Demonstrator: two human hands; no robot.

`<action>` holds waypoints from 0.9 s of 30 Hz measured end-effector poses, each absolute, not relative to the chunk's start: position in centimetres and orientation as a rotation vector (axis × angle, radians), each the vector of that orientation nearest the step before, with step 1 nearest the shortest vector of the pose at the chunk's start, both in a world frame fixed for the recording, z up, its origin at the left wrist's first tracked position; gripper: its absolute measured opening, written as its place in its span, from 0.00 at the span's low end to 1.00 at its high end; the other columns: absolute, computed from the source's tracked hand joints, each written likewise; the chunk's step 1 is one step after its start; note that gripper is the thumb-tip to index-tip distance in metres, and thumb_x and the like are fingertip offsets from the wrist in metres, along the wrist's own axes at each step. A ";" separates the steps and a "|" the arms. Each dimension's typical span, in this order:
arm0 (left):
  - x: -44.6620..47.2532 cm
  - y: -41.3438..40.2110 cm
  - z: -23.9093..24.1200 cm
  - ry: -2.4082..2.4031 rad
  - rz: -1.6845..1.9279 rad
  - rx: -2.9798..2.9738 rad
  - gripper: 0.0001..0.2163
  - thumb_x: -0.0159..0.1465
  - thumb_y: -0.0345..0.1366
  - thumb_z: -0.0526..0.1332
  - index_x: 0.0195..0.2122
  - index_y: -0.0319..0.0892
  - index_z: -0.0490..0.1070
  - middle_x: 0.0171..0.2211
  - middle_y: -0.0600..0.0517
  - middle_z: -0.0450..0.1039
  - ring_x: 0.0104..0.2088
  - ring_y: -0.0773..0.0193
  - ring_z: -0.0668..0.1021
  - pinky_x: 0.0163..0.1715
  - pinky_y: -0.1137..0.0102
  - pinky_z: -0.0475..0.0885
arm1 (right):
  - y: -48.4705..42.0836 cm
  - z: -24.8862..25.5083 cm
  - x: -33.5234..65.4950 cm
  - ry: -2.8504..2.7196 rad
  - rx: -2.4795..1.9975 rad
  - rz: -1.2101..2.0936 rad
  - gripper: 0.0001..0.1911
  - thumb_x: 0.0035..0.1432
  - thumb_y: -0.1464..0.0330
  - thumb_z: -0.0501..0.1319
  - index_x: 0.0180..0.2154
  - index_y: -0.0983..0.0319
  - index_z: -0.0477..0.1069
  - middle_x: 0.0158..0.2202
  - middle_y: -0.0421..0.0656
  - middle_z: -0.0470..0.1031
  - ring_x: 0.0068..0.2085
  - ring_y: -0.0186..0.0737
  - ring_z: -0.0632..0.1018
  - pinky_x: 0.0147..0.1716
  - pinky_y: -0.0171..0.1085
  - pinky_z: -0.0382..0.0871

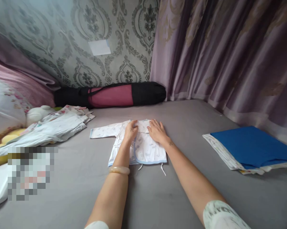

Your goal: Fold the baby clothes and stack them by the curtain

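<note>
A small white baby shirt (148, 149) with faint prints, blue edging and thin ties lies front up on the grey bed sheet. Its left-side sleeve (102, 130) is stretched out, while the other sleeve (143, 126) is folded inward over the chest. My left hand (131, 130), below a pale bangle, rests on the upper middle of the shirt near the folded sleeve's end; its fingers are partly turned from view. On the shirt's upper right edge my right hand (157, 131) lies flat, fingers spread.
At the right is a stack of folded clothes with a blue one (253, 146) on top. Loose clothes (55, 127) lie at the left beside a white plush toy (38, 114). A long black and red bag (110, 96) lies along the wall, near purple curtains (193, 57).
</note>
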State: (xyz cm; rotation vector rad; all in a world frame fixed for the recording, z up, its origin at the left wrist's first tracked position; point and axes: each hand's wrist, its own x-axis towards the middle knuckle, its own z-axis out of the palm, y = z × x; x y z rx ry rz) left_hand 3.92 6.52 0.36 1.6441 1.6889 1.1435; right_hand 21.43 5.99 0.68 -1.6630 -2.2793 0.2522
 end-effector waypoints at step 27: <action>4.0 6.8 -1.6 2.006 0.727 2.040 0.22 0.57 0.22 0.53 0.53 0.37 0.68 0.53 0.36 0.67 0.54 0.49 0.69 0.53 0.59 0.61 | 5.5 0.3 21.2 -2.344 -1.824 0.265 0.34 0.69 0.57 0.39 0.68 0.70 0.48 0.71 0.51 0.44 0.70 0.46 0.46 0.66 0.50 0.37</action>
